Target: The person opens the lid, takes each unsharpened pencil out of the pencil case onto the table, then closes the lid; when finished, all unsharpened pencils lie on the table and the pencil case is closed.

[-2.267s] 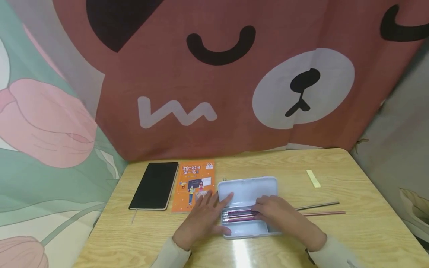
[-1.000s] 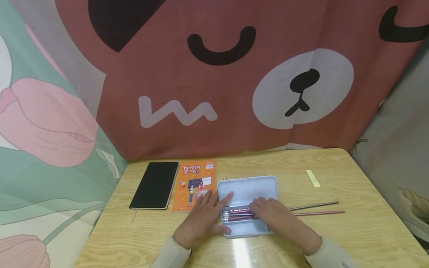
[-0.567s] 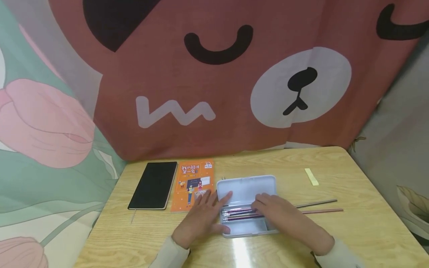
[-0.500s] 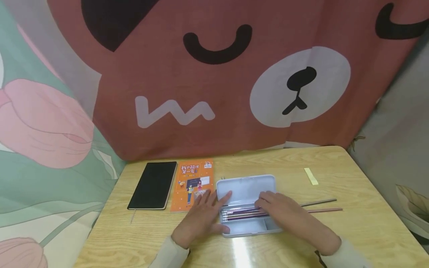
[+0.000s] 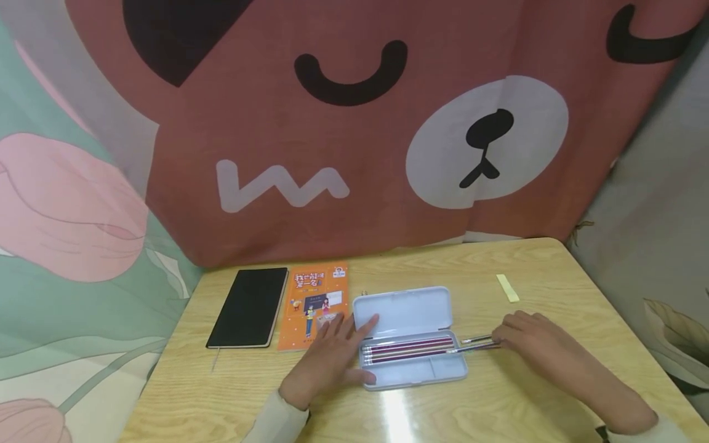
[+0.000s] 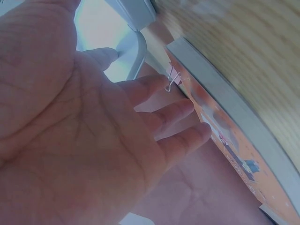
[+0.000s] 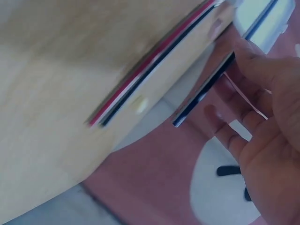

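A pale pencil case (image 5: 407, 311) lies open on the table with several striped pencils (image 5: 407, 349) side by side inside. My left hand (image 5: 327, 363) steadies the case's left side with fingers spread; its thumb lies at the front corner and its other fingertips reach over the orange book (image 5: 318, 289). To the right of the case, my right hand (image 5: 534, 341) pinches a dark pencil (image 7: 206, 89) between thumb and fingers. Below it, a red pencil (image 7: 150, 63) and another dark pencil (image 7: 161, 61) lie close together on the table in the right wrist view.
A black notebook (image 5: 248, 307) lies left of the orange book. A pale yellow strip (image 5: 506, 288) rests at the table's back right. Behind the case sits a small metal clip (image 6: 172, 79). A printed bear cloth (image 5: 266, 123) hangs behind the table (image 5: 443, 412).
My right hand has moved from over the pencils in the case to the right of it, and now holds a dark pencil. My left hand stays at the case.
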`<state>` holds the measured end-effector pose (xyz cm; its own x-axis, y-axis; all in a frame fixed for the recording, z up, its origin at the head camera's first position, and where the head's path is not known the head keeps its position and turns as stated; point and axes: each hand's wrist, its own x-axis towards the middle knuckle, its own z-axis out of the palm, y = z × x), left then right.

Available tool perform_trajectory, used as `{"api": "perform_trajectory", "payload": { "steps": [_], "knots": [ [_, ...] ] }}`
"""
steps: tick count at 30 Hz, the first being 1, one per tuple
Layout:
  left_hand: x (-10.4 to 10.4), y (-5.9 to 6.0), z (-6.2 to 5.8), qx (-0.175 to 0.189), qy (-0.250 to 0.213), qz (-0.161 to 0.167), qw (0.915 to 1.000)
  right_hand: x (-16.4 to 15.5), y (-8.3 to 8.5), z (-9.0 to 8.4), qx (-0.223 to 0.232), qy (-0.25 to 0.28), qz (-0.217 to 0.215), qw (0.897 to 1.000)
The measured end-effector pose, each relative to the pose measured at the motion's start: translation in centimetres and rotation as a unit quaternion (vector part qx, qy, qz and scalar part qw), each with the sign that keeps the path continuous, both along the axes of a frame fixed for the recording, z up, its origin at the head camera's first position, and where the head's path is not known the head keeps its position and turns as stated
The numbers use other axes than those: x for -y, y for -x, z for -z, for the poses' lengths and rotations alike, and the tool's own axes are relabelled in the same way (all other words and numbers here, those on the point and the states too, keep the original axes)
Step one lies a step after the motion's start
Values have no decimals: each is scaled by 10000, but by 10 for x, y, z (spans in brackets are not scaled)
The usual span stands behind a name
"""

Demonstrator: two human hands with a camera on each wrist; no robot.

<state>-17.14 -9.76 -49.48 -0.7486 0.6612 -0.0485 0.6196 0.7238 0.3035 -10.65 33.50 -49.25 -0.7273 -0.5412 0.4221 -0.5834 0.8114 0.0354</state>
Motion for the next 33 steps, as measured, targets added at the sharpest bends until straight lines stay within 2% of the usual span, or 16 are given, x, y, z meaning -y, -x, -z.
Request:
{"api": "perform_trajectory", "payload": {
  "steps": [5,8,20,27,33],
  "knots": [
    [1,0,2,24,21,-44,10000,-23,-9,14,-100,56,55,9999],
    [2,0,3,4,-29,-29,10000,-31,-13,19,2,35,177,9998],
    [3,0,3,-38,-36,-7,10000,-33,-13,35,288,-91,379,9988],
    [3,0,3,-94,17,24,10000,-26,-9,27,241,194,210,9993],
    [1,0,1,-119,-7,4,9999,7,1,13,315,334,85,9989]
  ]
}}
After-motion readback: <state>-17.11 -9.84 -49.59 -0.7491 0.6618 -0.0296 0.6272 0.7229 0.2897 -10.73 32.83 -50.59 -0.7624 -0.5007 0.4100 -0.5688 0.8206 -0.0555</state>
